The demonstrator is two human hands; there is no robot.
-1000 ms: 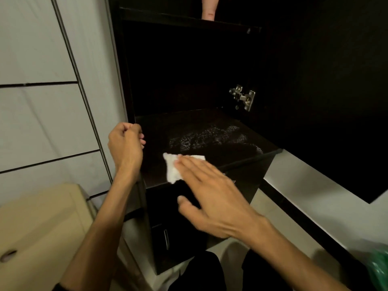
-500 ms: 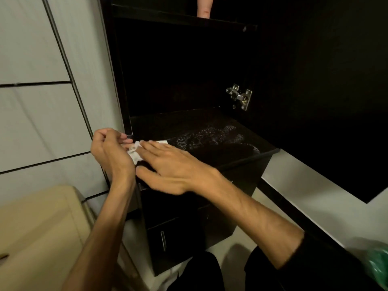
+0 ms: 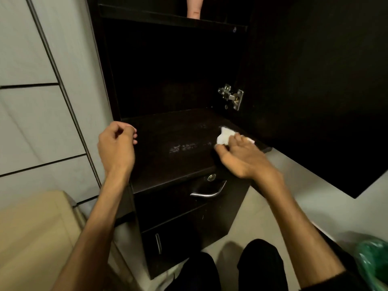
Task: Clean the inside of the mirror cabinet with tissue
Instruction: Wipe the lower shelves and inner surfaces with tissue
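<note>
**Head view: wiping the right end of the cabinet shelf**

Head view shows a person in front of the open dark cabinet [image 3: 168, 66]. The right hand [image 3: 241, 158] lies flat with straight fingers on a white tissue [image 3: 224, 136] and presses it on the bottom shelf [image 3: 172, 164], near the right front corner and below the metal hinge [image 3: 232, 97]. The left hand [image 3: 116, 145] hangs at the left edge of the shelf with loosely curled fingers; it holds nothing, and I cannot tell if it touches the wood.

I judge that the wiping step is in progress. A pale smear of dust [image 3: 182, 147] lies on the middle of the shelf, apart from the tissue on its left. The next move, I think, calls for drawing the tissue to the left over this smear with steady pressure, and keeping it flat so it does not bunch. The back wall and the upper shelf [image 3: 172, 17] are too dark to judge.
</note>
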